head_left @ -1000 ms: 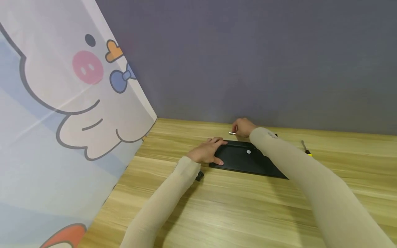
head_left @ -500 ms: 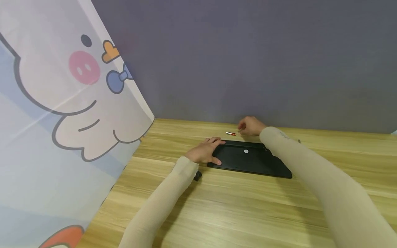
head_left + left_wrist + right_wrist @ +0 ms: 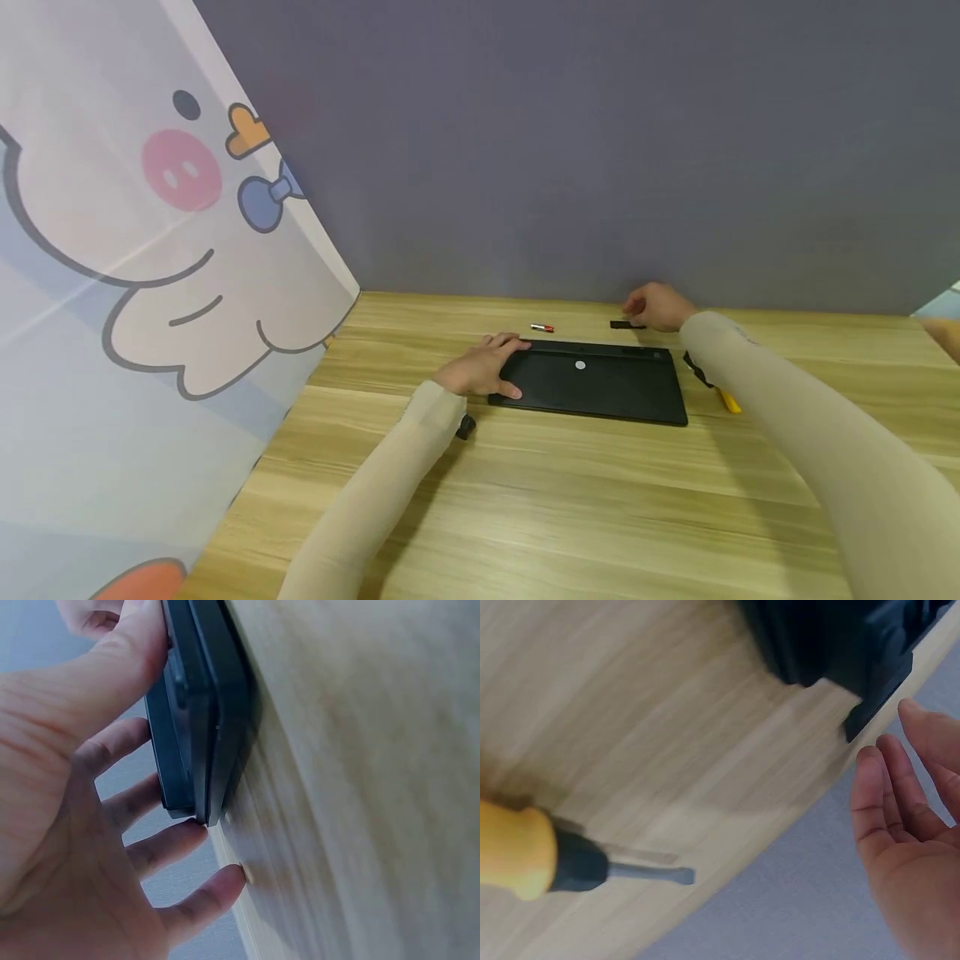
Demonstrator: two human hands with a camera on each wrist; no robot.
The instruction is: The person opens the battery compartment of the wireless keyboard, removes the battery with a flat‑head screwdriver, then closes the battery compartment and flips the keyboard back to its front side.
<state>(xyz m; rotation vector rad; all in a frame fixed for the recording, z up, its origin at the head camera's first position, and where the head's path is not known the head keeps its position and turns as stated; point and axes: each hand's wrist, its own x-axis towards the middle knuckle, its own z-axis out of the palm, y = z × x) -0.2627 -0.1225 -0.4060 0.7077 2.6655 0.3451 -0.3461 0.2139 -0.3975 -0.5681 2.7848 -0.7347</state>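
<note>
A flat black panel, shaped like a keyboard lying face down [image 3: 600, 392], rests on the table with a round white sticker on it. Its left end is under my left hand [image 3: 480, 368]. In the left wrist view the left fingers [image 3: 120, 742] are spread, fairly straight, touching the edge, with the thumb over the panel. My right hand [image 3: 660, 307] hovers by a short black strip [image 3: 627, 325], maybe a battery cover, behind the panel. In the right wrist view thumb and fingers stand apart beside dark plastic. A small battery [image 3: 542, 328], silver and red, lies behind the panel.
A screwdriver [image 3: 562, 859] with a yellow and black handle lies on the wooden table [image 3: 525, 517], partly hidden by my right sleeve in the head view. Behind rises a grey partition [image 3: 600, 150]. Part of another person's hand [image 3: 943, 335] shows at the right edge.
My right hand has let go of the battery, which now lies on the table, and moved right to the black strip. My left hand stays on the panel. The head view has shifted slightly.
</note>
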